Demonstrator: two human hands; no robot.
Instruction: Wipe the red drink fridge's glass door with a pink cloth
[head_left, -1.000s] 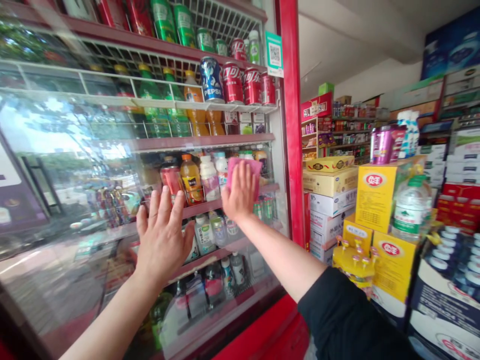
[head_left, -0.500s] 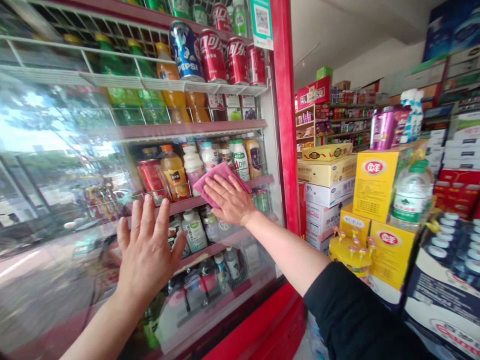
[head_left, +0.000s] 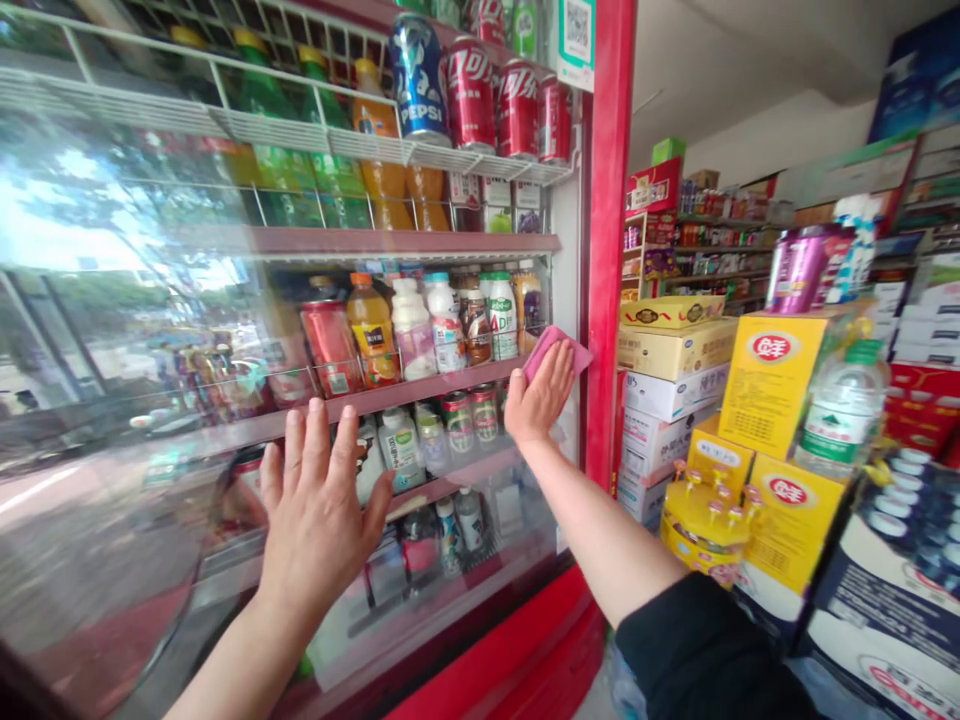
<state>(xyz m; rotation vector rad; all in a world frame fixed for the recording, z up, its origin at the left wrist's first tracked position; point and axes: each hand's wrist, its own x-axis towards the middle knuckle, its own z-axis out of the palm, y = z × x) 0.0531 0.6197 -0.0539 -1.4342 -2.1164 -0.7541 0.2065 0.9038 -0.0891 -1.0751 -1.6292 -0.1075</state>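
Observation:
A pink cloth lies against the glass door of a drinks fridge, close to its red right frame. My right hand is laid over the cloth, holding it to the glass with the fingers pointing up and right. On the left, my left hand is open, fingers spread, with its palm toward the glass; whether it touches cannot be made out. Behind the door, an orange juice bottle and several milk drink bottles stand on the middle shelf.
The red door frame rises right of my right hand. Beyond it are stacked cartons, yellow boxes, a large water bottle and a yellow tub of lollipops. Street reflections cover the glass at left.
My right hand has slid the cloth rightward across the glass, from in front of the bottles to near the red frame. My left hand stays open, and the view has shifted slightly.

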